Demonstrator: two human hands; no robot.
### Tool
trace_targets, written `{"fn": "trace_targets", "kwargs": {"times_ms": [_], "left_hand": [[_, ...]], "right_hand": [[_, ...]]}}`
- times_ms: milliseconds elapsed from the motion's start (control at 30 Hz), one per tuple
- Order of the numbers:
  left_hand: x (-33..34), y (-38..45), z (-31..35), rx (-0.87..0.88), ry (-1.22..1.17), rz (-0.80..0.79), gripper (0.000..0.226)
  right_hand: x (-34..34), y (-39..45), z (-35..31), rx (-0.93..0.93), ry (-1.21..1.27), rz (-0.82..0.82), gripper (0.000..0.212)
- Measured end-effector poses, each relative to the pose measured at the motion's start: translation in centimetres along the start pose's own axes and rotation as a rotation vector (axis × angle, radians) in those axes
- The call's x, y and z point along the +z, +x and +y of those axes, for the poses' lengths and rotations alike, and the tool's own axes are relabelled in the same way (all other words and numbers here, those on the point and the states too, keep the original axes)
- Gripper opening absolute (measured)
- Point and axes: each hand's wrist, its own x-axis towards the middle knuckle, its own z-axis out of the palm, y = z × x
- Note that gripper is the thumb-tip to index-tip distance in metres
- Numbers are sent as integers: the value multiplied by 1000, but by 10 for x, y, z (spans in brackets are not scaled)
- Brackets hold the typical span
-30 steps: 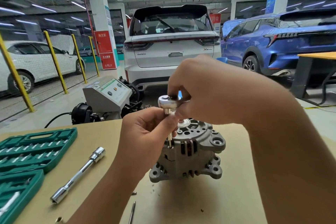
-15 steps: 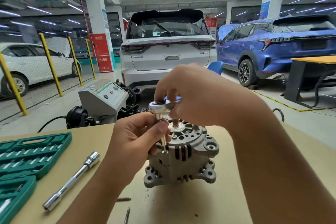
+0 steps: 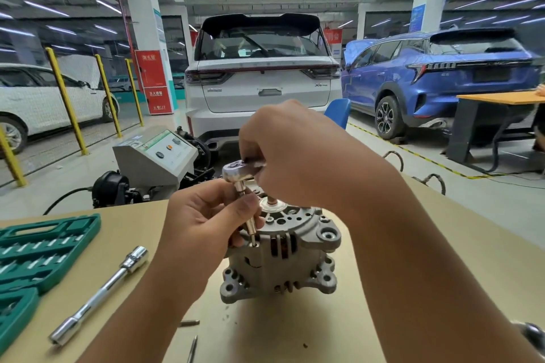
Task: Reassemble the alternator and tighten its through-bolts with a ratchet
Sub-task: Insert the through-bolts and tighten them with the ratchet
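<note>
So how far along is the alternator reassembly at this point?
Done: the grey cast-aluminium alternator stands closed up on the tan tabletop. In hand: the right hand grips the chrome ratchet, the left hand pinches its extension, seated in a housing bolt hole. Left: loose slim metal pieces lie near the front edge; whether other through-bolts are tight cannot be told.

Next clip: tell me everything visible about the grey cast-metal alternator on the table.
The grey cast-metal alternator stands upright on the tan tabletop, shaft end up. Its ribbed housing has vent slots showing copper windings, bored mounting ears and a bright washer around the shaft. The left hand rests against its left side, steadying a chrome ratchet extension seated in a through-bolt hole; the right hand grips the ratchet.
</note>
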Motion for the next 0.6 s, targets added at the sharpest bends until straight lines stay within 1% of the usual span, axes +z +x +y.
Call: {"fn": "trace_targets", "kwargs": {"times_ms": [100,200,267,333,433,533,600], "left_hand": [[6,0,-1,51,51,46,13],[4,-1,1,21,41,14,14],[2,-1,3,0,25,-1,13],[3,0,3,-1,17,10,15],[5,0,1,37,42,52,15],[4,-1,2,36,17,3,15],[2,-2,5,21,-4,-10,22]], "right_hand": [[-5,-5,-1,-24,-20,-8,20],[-5,-2,0,14,29,-19,19],[-2,-1,-2,44,18,-12,20],[-2,-2,-5,46,-1,-26,15],[-4,-6,-5,3,-50,-7,28],[-7,-4,-1,19,1,-11,17],[-5,-2,-1,37,22,-1,23]]}}
